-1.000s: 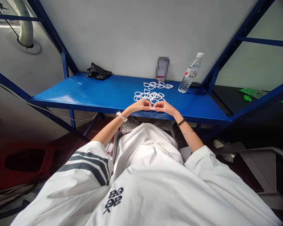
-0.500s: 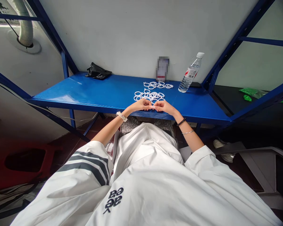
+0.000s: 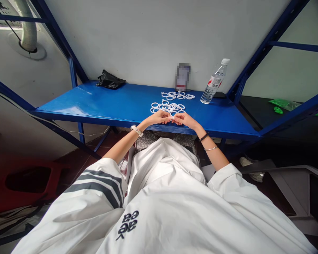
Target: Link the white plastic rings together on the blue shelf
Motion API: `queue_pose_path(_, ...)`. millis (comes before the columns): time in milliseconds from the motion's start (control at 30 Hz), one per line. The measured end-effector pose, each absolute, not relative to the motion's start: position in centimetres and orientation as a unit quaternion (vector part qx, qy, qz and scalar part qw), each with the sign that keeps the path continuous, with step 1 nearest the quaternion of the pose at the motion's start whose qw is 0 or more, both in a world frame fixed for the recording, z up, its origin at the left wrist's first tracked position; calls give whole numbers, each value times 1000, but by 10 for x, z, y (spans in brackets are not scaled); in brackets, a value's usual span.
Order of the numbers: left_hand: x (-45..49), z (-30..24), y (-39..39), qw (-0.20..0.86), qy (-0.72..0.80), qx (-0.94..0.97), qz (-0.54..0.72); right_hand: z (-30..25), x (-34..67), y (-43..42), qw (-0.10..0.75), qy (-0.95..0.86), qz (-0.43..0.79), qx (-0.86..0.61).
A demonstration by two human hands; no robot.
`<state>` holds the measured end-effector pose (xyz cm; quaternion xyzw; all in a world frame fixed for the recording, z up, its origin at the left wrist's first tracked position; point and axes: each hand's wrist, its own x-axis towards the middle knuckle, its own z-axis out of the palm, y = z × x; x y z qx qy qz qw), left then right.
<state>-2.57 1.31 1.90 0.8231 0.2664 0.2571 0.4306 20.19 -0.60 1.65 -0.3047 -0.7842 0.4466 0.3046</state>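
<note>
My left hand (image 3: 159,117) and my right hand (image 3: 184,119) meet fingertip to fingertip over the front edge of the blue shelf (image 3: 108,104). Both pinch a small white plastic ring (image 3: 172,118) between them. Just behind my hands lies a heap of several white rings (image 3: 167,107). A second, smaller group of white rings (image 3: 177,95) sits farther back near the wall.
A clear water bottle (image 3: 214,83) leans at the back right of the shelf. A black crumpled bag (image 3: 110,80) lies at the back left. A blurred small card (image 3: 182,77) stands against the wall. Blue frame struts run on both sides; a red stool (image 3: 23,183) is low left.
My hands have shifted slightly upward toward the ring heap, still pinched together on the ring. Everything else is unchanged.
</note>
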Motion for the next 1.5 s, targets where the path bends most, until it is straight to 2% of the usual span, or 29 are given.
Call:
queue_pose_path(1133,-27,21,11,431,272,821,258,17,203,-5,290,-792,445,-300)
queue_pose_path(1500,-26,24,9,436,274,818,258,14,204,-3,314,-772,467,-296)
